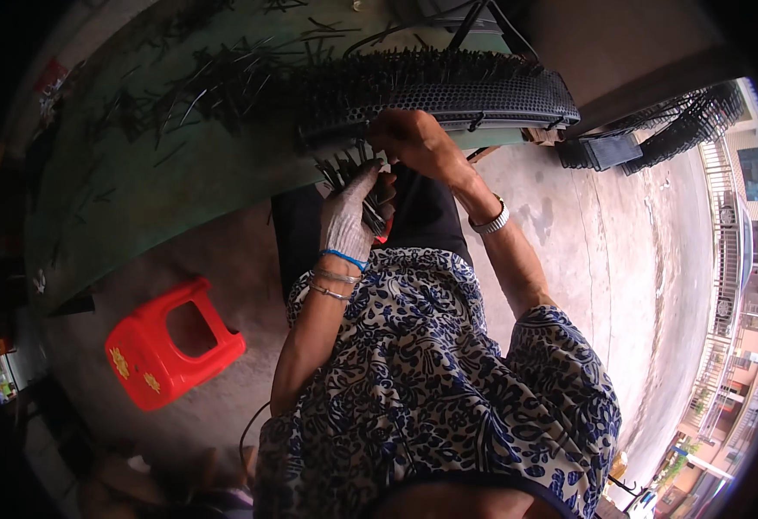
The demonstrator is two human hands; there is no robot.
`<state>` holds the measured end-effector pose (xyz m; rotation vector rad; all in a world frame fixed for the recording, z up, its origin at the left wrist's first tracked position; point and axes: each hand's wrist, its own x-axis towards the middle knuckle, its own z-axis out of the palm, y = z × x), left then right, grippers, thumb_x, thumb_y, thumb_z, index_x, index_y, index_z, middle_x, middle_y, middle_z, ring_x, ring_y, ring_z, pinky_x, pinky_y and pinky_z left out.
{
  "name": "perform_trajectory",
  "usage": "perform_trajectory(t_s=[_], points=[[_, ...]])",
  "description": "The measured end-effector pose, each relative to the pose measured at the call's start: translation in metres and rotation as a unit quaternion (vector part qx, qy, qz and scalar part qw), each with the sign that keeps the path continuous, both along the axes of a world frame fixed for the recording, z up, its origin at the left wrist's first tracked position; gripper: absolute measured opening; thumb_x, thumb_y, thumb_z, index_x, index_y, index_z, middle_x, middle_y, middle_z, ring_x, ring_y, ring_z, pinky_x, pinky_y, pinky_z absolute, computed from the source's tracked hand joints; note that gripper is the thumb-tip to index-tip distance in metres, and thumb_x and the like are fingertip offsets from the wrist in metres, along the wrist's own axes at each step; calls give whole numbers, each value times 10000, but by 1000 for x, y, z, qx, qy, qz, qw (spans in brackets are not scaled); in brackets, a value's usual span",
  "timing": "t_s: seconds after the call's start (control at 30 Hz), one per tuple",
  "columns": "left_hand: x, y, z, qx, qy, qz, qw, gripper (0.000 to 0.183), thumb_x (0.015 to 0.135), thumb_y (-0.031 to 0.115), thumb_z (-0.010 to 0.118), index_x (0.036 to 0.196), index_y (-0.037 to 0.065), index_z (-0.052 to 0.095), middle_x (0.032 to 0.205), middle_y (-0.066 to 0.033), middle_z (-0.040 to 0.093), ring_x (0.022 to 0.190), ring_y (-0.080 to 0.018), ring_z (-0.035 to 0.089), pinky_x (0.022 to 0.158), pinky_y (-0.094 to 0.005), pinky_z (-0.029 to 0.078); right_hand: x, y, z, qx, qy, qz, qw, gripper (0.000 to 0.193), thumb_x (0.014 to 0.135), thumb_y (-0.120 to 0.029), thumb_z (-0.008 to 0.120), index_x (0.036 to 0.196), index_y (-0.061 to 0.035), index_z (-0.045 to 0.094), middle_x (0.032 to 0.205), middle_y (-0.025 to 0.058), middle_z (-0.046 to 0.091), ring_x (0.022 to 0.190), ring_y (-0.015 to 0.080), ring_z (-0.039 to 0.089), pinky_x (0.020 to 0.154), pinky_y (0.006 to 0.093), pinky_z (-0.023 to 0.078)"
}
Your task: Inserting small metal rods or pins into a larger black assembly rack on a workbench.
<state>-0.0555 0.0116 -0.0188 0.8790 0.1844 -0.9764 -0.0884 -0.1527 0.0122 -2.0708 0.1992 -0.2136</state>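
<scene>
My left hand (350,216), in a white knit glove, is closed around a bundle of thin dark strips (336,170) that fan out above its thumb. Bare and with a metal watch on its wrist, my right hand (409,138) is just up and right of the bundle. Its fingers are pinched together, and whatever they hold is hidden. Right beyond my right hand is a long black perforated panel (448,98), curved in this view, with holes across its face. Many short dark strips (431,65) stand in a dense row along its far side.
A green tabletop (137,208) carries a loose heap of dark strips (223,82) to the left. On the floor at left is a red plastic stool (158,368). Black mesh panels (682,130) are stacked at far right. Part of another person (128,484) shows at lower left.
</scene>
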Motion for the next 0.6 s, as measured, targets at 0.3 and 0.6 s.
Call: perform_trajectory(t_s=[0.3, 0.6], points=[[2, -2, -10, -47, 95, 27, 994, 211, 961, 213, 590, 1128, 95, 641, 948, -85, 693, 756, -201, 672, 597, -346, 559, 33, -10, -4, -179, -259, -220, 923, 51, 877, 3, 582, 882, -9, 533, 719, 125, 604, 610, 213, 634, 562, 310, 484], [7, 10, -24, -81, 37, -12, 996, 250, 971, 211, 569, 1165, 57, 604, 897, -109, 695, 610, -140, 615, 513, -275, 517, 53, -2, -22, -279, -232, -169, 916, 128, 825, 11, 605, 926, -30, 537, 837, 166, 571, 766, 390, 596, 618, 421, 488]])
